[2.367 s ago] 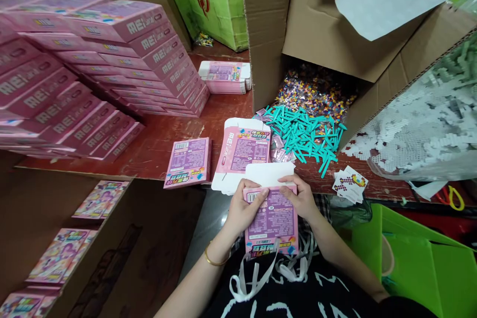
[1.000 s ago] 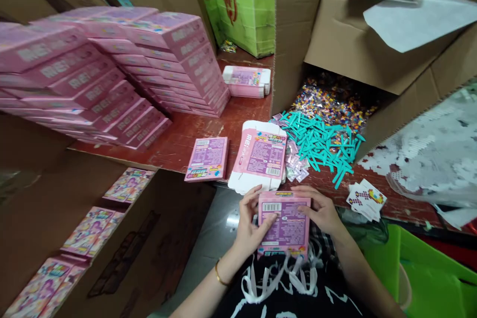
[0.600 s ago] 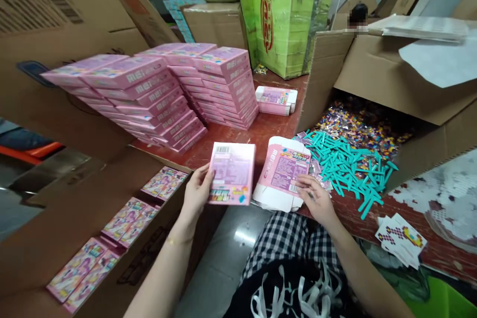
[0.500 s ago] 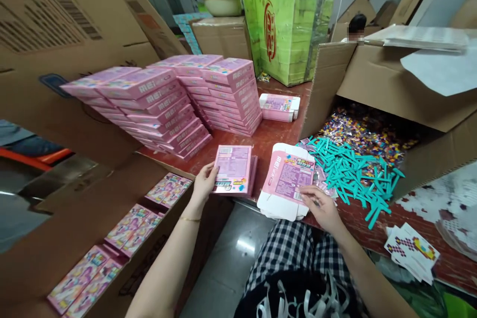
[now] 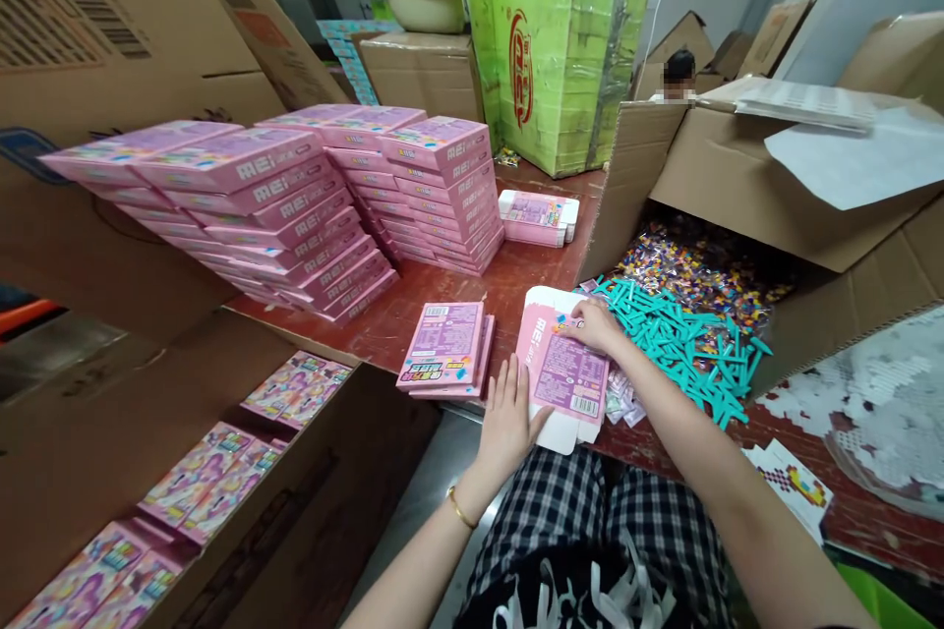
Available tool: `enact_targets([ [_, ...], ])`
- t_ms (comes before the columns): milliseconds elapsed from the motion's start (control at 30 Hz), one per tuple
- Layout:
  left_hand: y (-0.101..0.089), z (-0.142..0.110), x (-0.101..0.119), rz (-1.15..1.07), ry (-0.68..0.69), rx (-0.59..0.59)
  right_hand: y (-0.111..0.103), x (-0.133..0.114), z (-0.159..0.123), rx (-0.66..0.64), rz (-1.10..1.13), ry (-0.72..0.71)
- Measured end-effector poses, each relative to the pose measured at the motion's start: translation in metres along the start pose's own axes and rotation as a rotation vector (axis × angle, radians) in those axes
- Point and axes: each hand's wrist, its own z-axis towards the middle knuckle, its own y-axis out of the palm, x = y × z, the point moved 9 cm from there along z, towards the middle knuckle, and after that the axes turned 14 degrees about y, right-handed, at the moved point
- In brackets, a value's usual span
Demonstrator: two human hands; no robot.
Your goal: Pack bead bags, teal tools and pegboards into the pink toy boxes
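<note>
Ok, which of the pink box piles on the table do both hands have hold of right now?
The flat unfolded boxes at the table's near edge: left hand on their near-left side, right hand on the far end. The closed boxes beside them lie untouched.

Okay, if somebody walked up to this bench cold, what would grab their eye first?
Probably the tall stacks of pink boxes filling the left of the red table, and the bright green carton standing behind them. Next, the heap of teal plastic sticks spilling from the open cardboard box on the right. In front, the left hand and right hand rest on a flat pink carton blank.
</note>
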Motion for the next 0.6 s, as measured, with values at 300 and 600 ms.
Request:
enact_targets([
  [300,-0.099,0.018,0.057,0.158,0.095,0.174,-0.077,-0.049,-0.113,-0.265,0.530,-0.258],
  [600,-0.065,0.007,0.095,-1.068,-0.278,-0.061,-0.149,-0.034,-0.268,0.745,0.278,-0.456],
])
